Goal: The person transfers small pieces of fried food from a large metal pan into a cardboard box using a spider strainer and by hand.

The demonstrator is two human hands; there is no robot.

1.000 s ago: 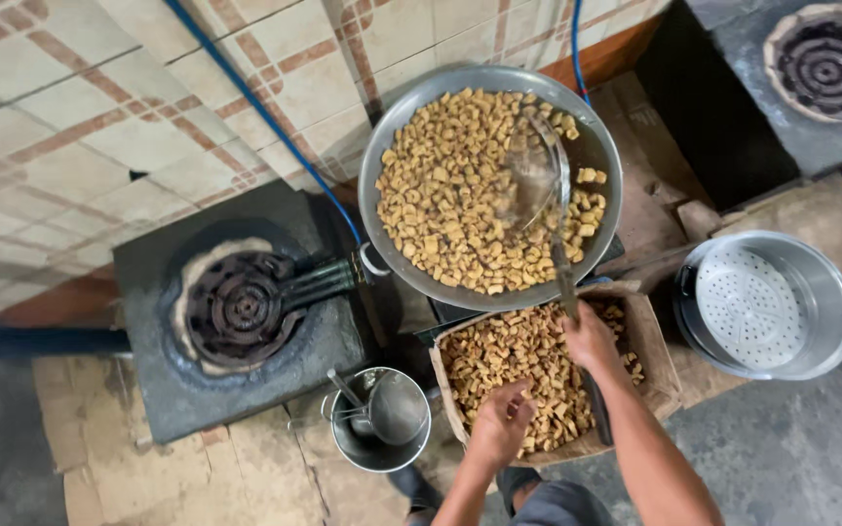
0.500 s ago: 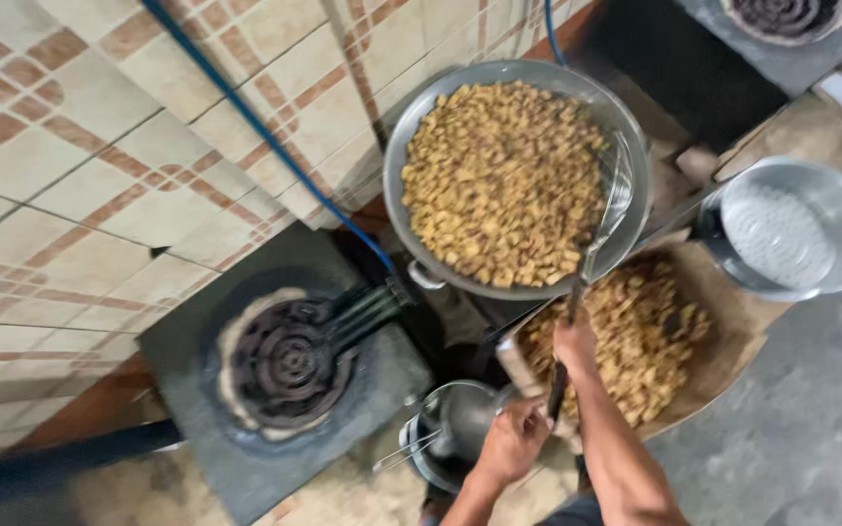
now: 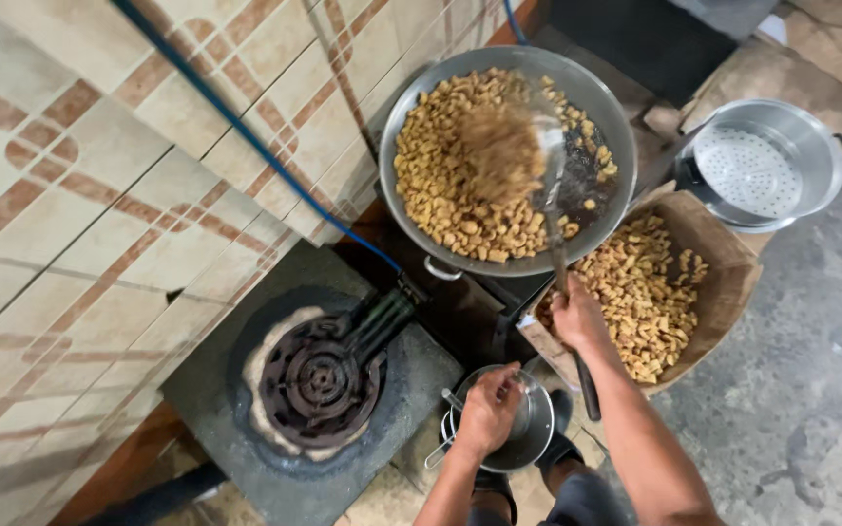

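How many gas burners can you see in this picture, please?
1 in plain sight: the burner on the dark stand at lower left, unlit and with nothing on it. Another may be hidden under the wok that the right hand is stirring.

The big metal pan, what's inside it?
The big metal pan holds golden fried pieces, dark oil and a skimmer lifting a blurred scoop. The bottom under the pieces is hidden.

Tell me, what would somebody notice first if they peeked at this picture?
First the big metal wok at the top middle, heaped with golden fried pieces, where the right hand lifts a blurred load on a long-handled skimmer. Beside it to the right sits a cardboard box of the same pieces. At lower left stands a black unlit gas burner, and the left hand grips a small metal pot.
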